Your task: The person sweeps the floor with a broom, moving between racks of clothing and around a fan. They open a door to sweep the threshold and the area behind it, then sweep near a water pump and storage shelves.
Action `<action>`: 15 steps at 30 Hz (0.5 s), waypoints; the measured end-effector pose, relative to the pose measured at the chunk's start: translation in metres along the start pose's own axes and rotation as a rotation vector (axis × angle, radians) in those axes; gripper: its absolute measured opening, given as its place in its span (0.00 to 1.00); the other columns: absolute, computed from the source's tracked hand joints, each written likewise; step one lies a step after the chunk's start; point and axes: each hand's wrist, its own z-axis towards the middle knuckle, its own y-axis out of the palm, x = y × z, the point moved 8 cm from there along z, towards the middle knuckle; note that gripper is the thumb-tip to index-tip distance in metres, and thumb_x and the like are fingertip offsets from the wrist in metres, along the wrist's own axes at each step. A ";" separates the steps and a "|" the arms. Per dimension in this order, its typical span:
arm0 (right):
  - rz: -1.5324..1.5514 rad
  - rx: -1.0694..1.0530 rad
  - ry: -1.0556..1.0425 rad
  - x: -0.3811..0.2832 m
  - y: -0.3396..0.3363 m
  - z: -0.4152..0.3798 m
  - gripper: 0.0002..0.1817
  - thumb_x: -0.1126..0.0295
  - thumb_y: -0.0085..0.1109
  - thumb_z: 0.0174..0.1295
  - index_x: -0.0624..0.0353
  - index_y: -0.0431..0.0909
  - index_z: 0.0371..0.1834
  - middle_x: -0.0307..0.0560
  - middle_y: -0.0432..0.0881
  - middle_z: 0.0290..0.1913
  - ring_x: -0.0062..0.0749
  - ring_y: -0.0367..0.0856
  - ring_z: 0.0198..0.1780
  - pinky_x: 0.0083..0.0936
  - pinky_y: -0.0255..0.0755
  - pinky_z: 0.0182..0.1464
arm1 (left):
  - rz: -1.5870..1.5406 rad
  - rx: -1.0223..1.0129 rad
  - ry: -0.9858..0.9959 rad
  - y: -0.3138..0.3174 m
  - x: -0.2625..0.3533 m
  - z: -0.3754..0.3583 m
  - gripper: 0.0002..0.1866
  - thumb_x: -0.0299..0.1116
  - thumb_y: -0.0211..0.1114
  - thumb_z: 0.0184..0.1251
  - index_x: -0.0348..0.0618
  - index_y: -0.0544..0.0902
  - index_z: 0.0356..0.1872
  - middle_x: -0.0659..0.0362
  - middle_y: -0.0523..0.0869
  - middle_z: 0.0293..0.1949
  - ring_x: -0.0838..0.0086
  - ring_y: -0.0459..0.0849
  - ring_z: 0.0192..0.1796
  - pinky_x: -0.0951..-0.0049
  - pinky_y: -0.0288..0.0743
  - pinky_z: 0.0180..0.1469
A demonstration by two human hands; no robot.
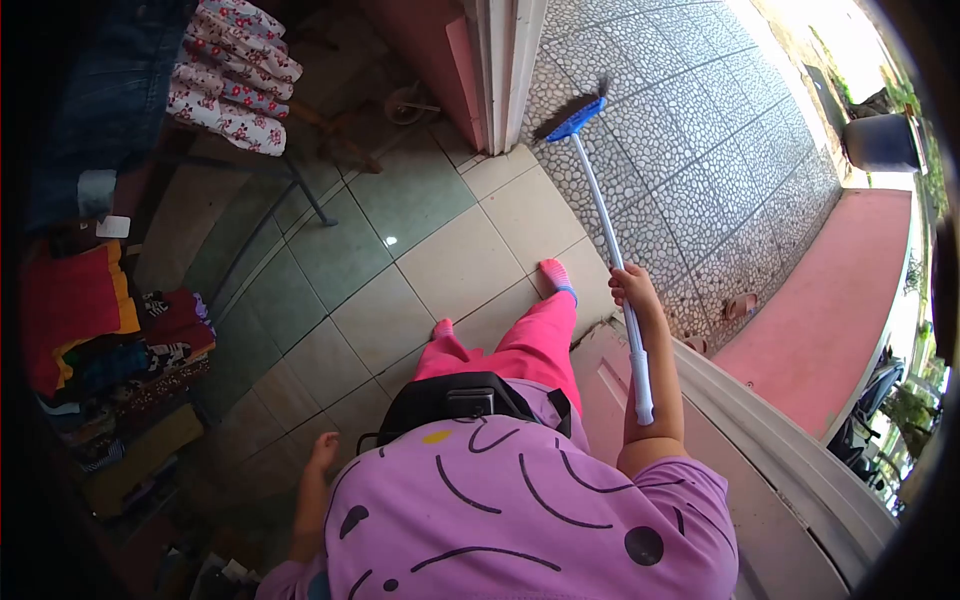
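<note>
A broom [596, 190] with a pale handle and a blue head with dark bristles is held out over the pebble-patterned floor. My right hand [634, 286] is closed around its handle, and the grip end points back toward my body. The bristles are near the white door frame. My left hand [323, 452] hangs low beside my body, away from the broom; its fingers look loosely bent and nothing shows in them.
Folded clothes [130, 330] are stacked at the left, below hanging garments [235, 75]. A thin metal stand leg [305, 195] rests on the tiles. A door frame [505, 75], an open door [700, 430], a pink low wall [830, 300] and sandals [740, 306] are also in view.
</note>
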 end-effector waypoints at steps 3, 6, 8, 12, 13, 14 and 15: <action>-0.259 -0.075 0.011 -0.019 -0.013 0.049 0.05 0.71 0.46 0.48 0.61 0.65 0.23 0.38 0.66 0.16 0.17 0.62 0.12 0.14 0.58 0.12 | -0.265 0.166 -0.033 -0.001 0.069 0.007 0.12 0.27 0.47 0.55 0.43 0.69 0.42 0.60 0.73 0.36 0.81 0.71 0.36 0.84 0.63 0.33; -0.309 -0.106 0.159 0.005 -0.093 0.028 0.05 0.73 0.47 0.46 0.64 0.65 0.20 0.43 0.68 0.15 0.23 0.65 0.11 0.19 0.60 0.11 | -0.523 0.351 -0.039 0.017 0.163 -0.037 0.12 0.27 0.47 0.55 0.43 0.69 0.42 0.60 0.72 0.37 0.82 0.70 0.36 0.85 0.64 0.33; -0.234 -0.065 0.366 0.014 -0.177 -0.029 0.05 0.74 0.48 0.46 0.64 0.65 0.21 0.43 0.67 0.15 0.22 0.64 0.10 0.18 0.60 0.10 | -0.355 0.134 -0.044 0.062 0.196 -0.042 0.12 0.29 0.46 0.56 0.44 0.68 0.42 0.62 0.73 0.36 0.81 0.71 0.35 0.81 0.65 0.35; -1.031 0.271 0.478 0.007 -0.383 -0.089 0.04 0.78 0.46 0.42 0.71 0.68 0.18 0.48 0.67 0.09 0.31 0.68 0.10 0.25 0.61 0.09 | -0.090 -0.190 0.098 0.127 0.187 -0.023 0.12 0.31 0.46 0.57 0.47 0.68 0.43 0.64 0.74 0.37 0.81 0.71 0.34 0.79 0.64 0.35; -1.166 0.371 0.517 -0.008 -0.416 -0.089 0.06 0.79 0.45 0.42 0.71 0.66 0.13 0.51 0.68 0.10 0.33 0.69 0.10 0.27 0.61 0.09 | -0.119 -0.171 0.122 0.133 0.189 -0.018 0.13 0.32 0.46 0.57 0.48 0.68 0.44 0.65 0.74 0.37 0.82 0.71 0.33 0.79 0.63 0.34; -1.171 0.373 0.521 -0.017 -0.429 -0.083 0.06 0.79 0.45 0.42 0.71 0.66 0.13 0.51 0.68 0.10 0.33 0.69 0.10 0.27 0.61 0.09 | -0.154 -0.149 0.146 0.141 0.194 -0.017 0.13 0.34 0.47 0.56 0.49 0.68 0.44 0.66 0.74 0.37 0.82 0.71 0.33 0.80 0.62 0.33; -0.995 0.518 0.448 -0.032 -0.439 -0.085 0.05 0.79 0.44 0.43 0.70 0.66 0.15 0.50 0.68 0.10 0.33 0.69 0.10 0.27 0.62 0.10 | -0.151 -0.153 0.132 0.148 0.207 -0.024 0.13 0.34 0.47 0.56 0.49 0.68 0.44 0.66 0.74 0.37 0.82 0.71 0.33 0.80 0.62 0.33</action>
